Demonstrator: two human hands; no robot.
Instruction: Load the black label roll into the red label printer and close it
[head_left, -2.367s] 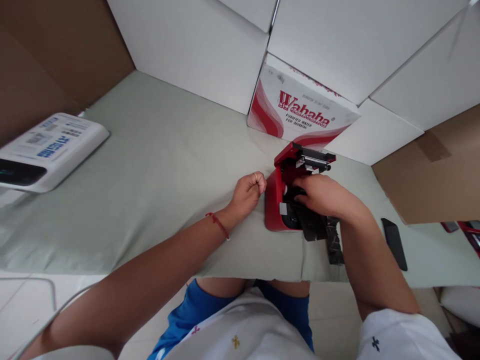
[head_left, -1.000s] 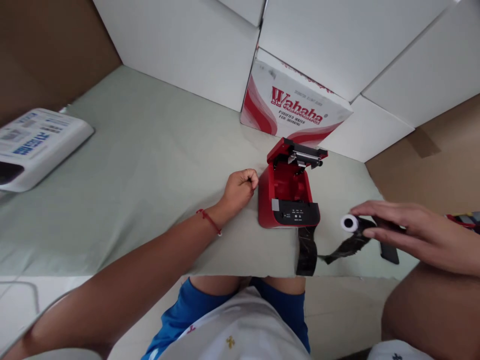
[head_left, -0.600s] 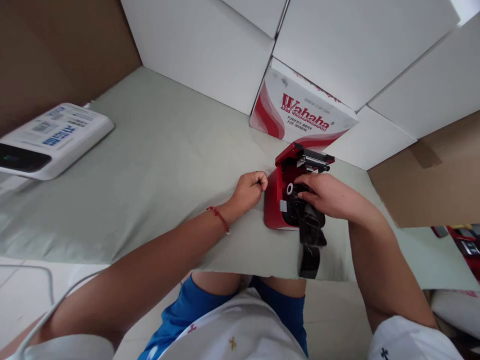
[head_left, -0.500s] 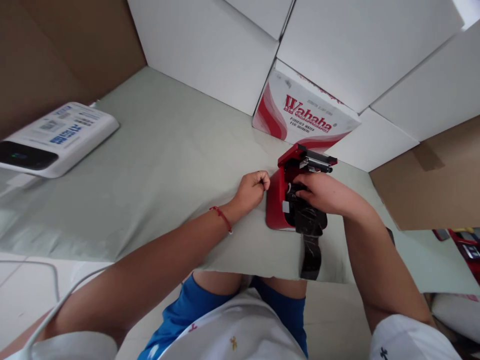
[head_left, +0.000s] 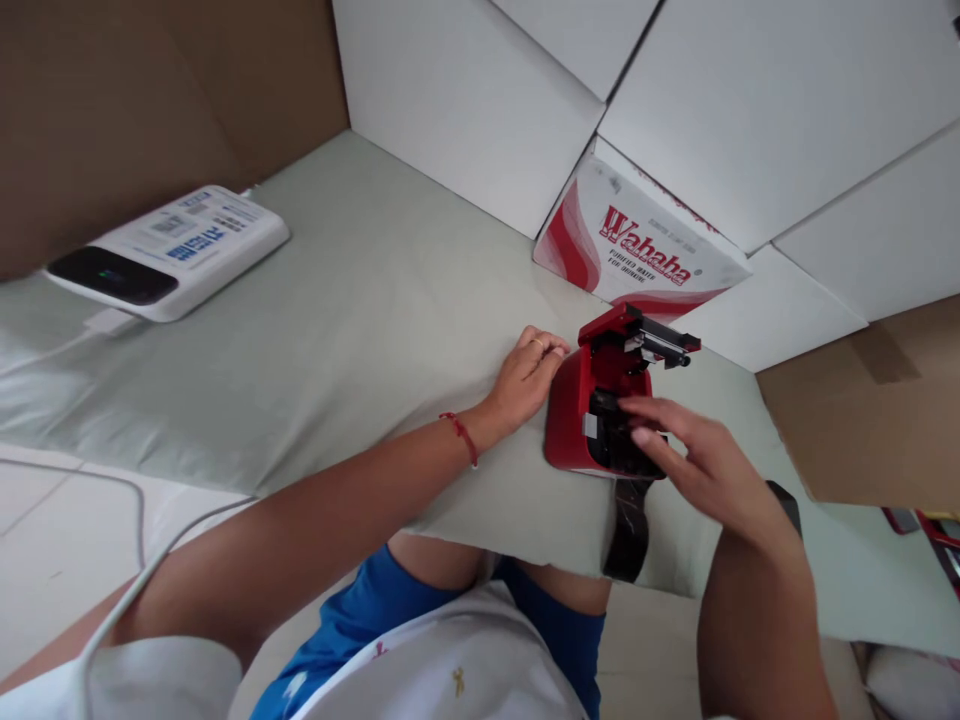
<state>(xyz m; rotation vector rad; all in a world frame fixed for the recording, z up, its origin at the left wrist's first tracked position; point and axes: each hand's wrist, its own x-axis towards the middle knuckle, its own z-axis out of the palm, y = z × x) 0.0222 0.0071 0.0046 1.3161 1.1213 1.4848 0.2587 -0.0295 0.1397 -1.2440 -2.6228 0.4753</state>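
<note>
A small red box-shaped device, much like a label printer, stands on the cloth-covered surface with its hinged lid raised. Black parts fill its inside, and a glossy black strip runs out over the front and hangs down past the surface's edge. My right hand hovers at the opening, fingers stretched and apart, with nothing visible between them. Whether its fingertips touch the black strip I cannot tell. My left hand lies on the cloth beside the device, fingers loosely extended against or close to its left side.
A white power-bank-like device with a cable lies at the left. Behind the red device leans a white and red Wahaha carton against white panels. Brown cardboard stands at the right, and a dark object lies partly behind my right arm.
My right hand has drawn back out of the red device and its fingers have spread. The left hand has loosened from a fist to extended fingers. The whole view has shifted slightly.
</note>
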